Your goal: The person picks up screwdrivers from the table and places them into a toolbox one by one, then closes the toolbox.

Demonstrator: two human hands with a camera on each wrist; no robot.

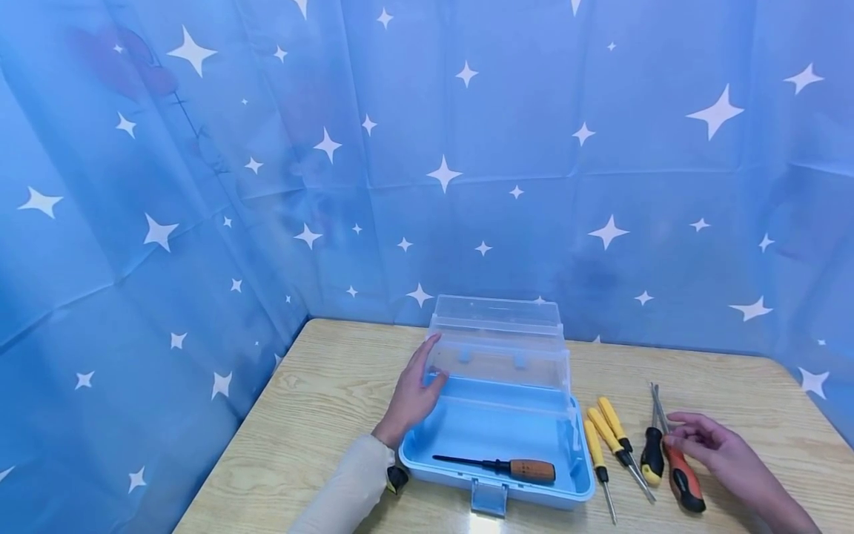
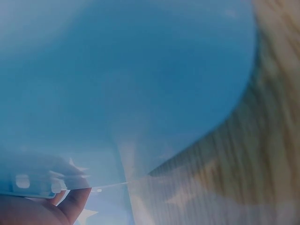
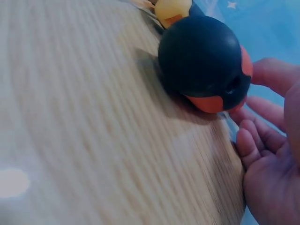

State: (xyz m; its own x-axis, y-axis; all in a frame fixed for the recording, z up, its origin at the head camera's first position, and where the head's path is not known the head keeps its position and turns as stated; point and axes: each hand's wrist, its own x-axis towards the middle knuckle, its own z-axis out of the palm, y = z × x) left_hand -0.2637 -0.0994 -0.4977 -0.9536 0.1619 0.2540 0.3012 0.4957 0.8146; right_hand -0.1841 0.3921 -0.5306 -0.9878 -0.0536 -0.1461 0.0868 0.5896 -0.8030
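Note:
A light blue toolbox stands with its clear lid raised. In it lies a screwdriver with a brown handle and a dark shaft. My left hand is at the left side of the raised lid, fingers extended and thumb spread over the lid's lower corner. Right of the box, my right hand is beside an orange-and-black screwdriver lying on the table. Its thumb is right at the handle in the right wrist view, the other fingers loosely bent.
Yellow-handled screwdrivers lie just right of the box. A black-and-yellow screwdriver lies against the orange one. A small black-and-yellow object sits partly hidden by the left sleeve. A blue starred curtain hangs behind the wooden table.

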